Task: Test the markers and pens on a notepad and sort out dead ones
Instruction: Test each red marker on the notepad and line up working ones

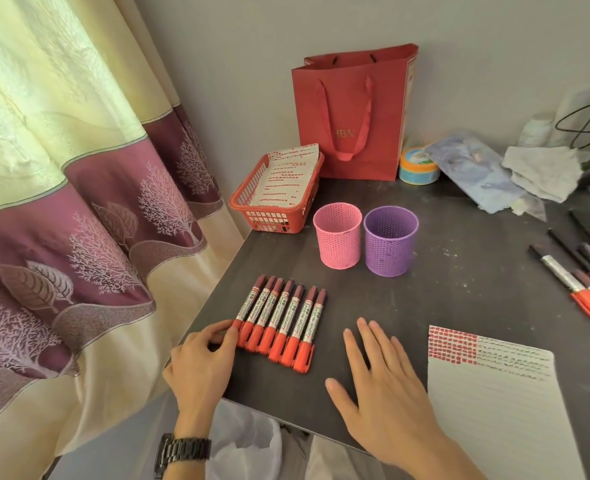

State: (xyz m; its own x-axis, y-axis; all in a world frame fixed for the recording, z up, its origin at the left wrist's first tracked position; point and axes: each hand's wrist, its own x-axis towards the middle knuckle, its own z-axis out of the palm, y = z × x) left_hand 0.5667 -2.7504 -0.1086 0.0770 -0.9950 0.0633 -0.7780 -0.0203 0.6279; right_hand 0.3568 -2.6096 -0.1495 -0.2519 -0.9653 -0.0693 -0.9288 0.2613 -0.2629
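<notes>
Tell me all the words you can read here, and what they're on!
"HB" then one unclear letter: gold print on the red paper bag.
Print on the red markers: too blurred to read.
Label on the round tub: too blurred.
On the notepad: only test scribbles, no words.

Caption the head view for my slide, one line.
Left hand pinches the leftmost of seven red markers lined up on the dark table; right hand rests flat beside the notepad.
</notes>
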